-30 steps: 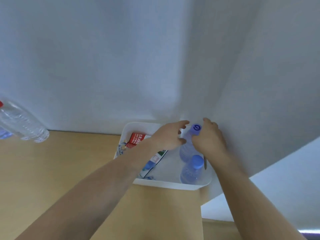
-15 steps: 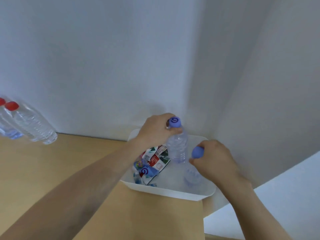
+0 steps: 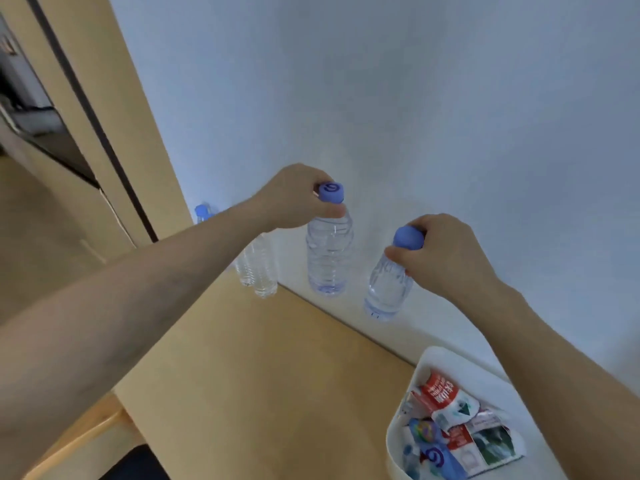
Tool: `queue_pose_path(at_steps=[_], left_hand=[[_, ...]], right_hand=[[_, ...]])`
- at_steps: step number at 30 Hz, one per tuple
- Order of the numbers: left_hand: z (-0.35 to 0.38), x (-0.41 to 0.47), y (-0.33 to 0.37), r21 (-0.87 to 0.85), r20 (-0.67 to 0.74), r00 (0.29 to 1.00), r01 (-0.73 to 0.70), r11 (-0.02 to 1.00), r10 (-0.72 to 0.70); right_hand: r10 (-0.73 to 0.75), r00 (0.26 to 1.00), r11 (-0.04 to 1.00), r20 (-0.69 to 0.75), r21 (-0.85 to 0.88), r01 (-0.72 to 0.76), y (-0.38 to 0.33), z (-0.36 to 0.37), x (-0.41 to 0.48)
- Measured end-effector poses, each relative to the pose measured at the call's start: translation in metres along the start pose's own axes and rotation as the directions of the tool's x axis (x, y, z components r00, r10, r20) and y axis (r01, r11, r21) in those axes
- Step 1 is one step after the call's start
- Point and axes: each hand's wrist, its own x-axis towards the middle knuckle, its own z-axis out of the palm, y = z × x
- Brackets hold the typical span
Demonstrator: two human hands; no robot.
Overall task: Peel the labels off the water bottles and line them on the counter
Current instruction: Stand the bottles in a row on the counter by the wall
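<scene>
My left hand point(image 3: 298, 199) grips the neck of a clear label-free bottle point(image 3: 328, 258) with a blue cap, hanging upright just above the wooden counter point(image 3: 263, 368) by the wall. My right hand point(image 3: 440, 254) holds a second blue-capped bare bottle point(image 3: 388, 289) by its neck, tilted, lower and to the right. Behind my left forearm stand bare bottles in a row point(image 3: 258, 268) against the wall, partly hidden. Another blue cap point(image 3: 201, 211) shows further left. Peeled labels point(image 3: 457, 431) lie in the white tub point(image 3: 393, 441) at the bottom right.
A white wall runs along the counter's far edge. A wooden panel with a dark gap point(image 3: 104, 133) rises at the left. The counter's near edge drops off at the lower left, with a lower wooden surface point(image 3: 79, 434) below it.
Both hands have lifted their bottles out of the white tub and carried them left along the wall. The view has swung left, so the tub now sits at the bottom right.
</scene>
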Motion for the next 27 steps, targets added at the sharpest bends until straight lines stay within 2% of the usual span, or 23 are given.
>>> queue_pose_path(at_steps=[4,8,12,14,19,27], left_hand=[[-0.004,0.017,-0.074,0.044,-0.04,0.995,0.095,0.995,-0.093],[0.011,0.039,-0.135,0.11,0.005,0.991,0.131,0.985,-0.133],[0.038,0.053,-0.18,0.103,0.039,0.988,0.141,0.985,-0.146],[0.051,0.057,-0.194,0.13,0.072,0.988,0.126,0.983,-0.136],[0.071,0.066,-0.21,0.329,0.188,0.978,0.029,0.944,-0.095],[0.076,0.065,-0.213,0.441,0.166,0.982,0.004,0.897,-0.086]], right_hand=[[0.003,0.994,1.0,0.109,-0.021,-0.001,-0.012,0.074,0.041],[0.033,0.98,0.999,0.195,-0.021,-0.03,-0.014,0.136,0.07],[0.068,0.968,0.998,0.241,-0.018,-0.065,-0.012,0.183,0.093],[0.075,0.968,0.997,0.241,-0.019,-0.073,-0.011,0.199,0.102],[0.055,0.949,0.998,0.309,-0.05,-0.042,-0.009,0.229,0.116],[0.078,0.939,0.994,0.334,-0.098,-0.048,-0.004,0.244,0.112]])
